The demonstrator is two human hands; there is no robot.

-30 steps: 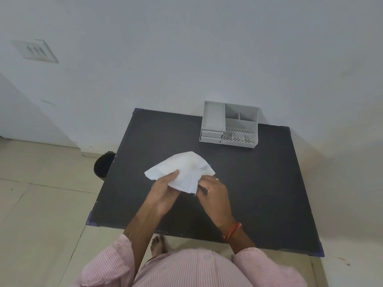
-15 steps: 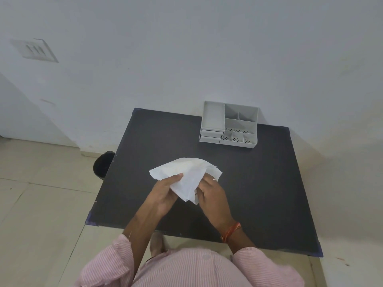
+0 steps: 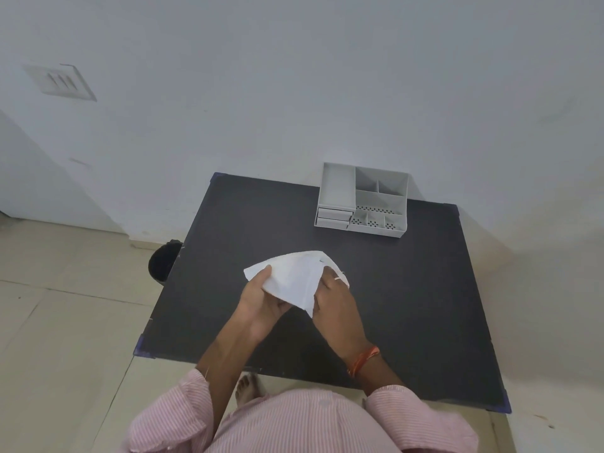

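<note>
A white cloth or paper sheet (image 3: 294, 276), folded into a rough triangle, is held above the middle of the black table (image 3: 408, 305). My left hand (image 3: 261, 299) grips its left corner, thumb on top. My right hand (image 3: 333, 299) pinches its right edge, with the lower tip of the sheet hanging between the two hands. A grey plastic desk organizer (image 3: 362, 201) with small drawers and several open compartments stands at the table's far edge against the wall.
A dark round bin (image 3: 163, 263) sits on the tiled floor beside the table's left edge. The white wall rises right behind the table. A switch plate (image 3: 60, 82) is on the wall at upper left. My bare foot (image 3: 246, 387) shows under the near edge.
The sheet has been folded tighter into a triangle. Both hands have shifted slightly right and closer together on it.
</note>
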